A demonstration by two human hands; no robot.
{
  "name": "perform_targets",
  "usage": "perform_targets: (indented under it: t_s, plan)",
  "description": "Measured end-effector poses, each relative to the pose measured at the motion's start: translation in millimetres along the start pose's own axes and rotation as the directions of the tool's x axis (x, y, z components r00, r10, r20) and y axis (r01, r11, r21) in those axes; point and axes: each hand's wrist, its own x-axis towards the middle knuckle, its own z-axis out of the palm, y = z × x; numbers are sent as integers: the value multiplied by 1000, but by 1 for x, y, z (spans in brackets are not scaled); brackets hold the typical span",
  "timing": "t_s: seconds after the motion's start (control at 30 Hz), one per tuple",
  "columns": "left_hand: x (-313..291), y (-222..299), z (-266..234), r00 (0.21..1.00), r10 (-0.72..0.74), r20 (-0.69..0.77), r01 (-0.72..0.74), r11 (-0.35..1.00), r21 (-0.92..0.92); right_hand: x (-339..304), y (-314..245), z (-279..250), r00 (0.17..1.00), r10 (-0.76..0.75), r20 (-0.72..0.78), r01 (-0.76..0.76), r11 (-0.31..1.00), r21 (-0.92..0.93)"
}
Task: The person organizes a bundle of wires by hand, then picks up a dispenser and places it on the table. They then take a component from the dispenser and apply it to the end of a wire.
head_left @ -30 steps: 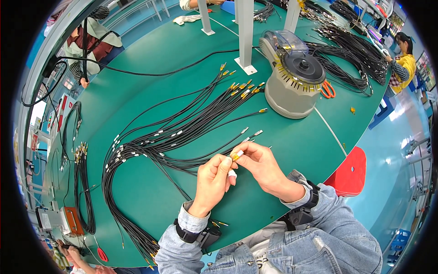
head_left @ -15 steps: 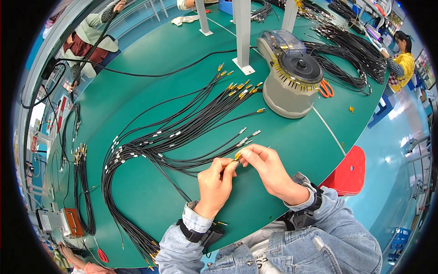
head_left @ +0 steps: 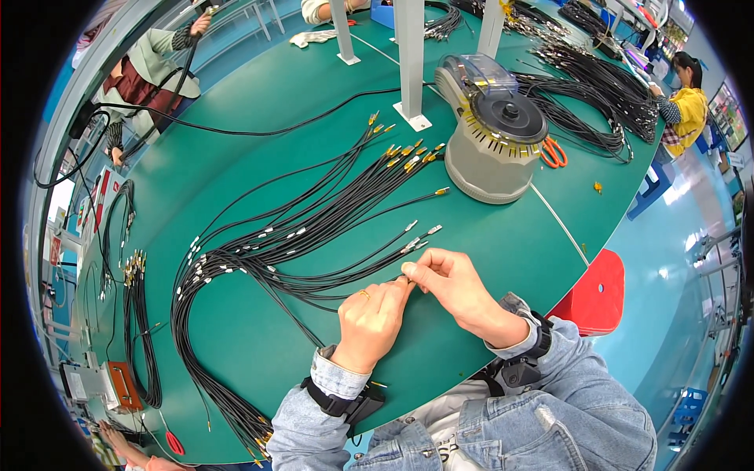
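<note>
My left hand (head_left: 371, 326) is closed on a thin black cable, whose end is mostly hidden by the fingers. My right hand (head_left: 455, 292) pinches at the same end with thumb and forefinger, and the two hands' fingertips touch. Just beyond them lie the silver-tipped ends (head_left: 416, 243) of several cables. These belong to a large bundle of black cables (head_left: 179, 330) with white labels, curving across the green table on the left. Many of its far ends carry yellow tape (head_left: 412, 159).
A round grey tape dispenser (head_left: 488, 169) stands past my hands, with orange-handled scissors (head_left: 554, 154) beside it. Metal posts (head_left: 411, 63) rise from the green table (head_left: 503, 235). A red stool (head_left: 601, 294) is at the right edge. Other people work around the table.
My left fingers have rolled forward over the cable end, covering the yellow piece that showed between the fingertips. My right hand has shifted slightly left, still pinching. The view has shifted a little.
</note>
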Motion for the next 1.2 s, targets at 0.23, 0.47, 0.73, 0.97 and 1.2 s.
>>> perform_targets:
  t_s: [0.23,0.47,0.73,0.97,1.2]
  plan:
    - [-6,0,2,985,-165,41,169,972,-161,-6,3,-3,995,-95,32,95,995,-14]
    - [-3,8,-4,765,-534,361,640,562,-524,-6,10,-23,968,-65,243,69,998,-7]
    - [-17,2,-18,851,76,520,143,918,-369,-8,-70,-106,923,-376,-83,298,834,-464]
    - [-7,-2,-14,831,-129,542,315,911,-265,24,-121,-194,747,-532,-398,284,797,-533]
    - [17,-5,3,911,-139,388,212,966,-152,38,-125,-202,907,-303,-294,125,857,-500]
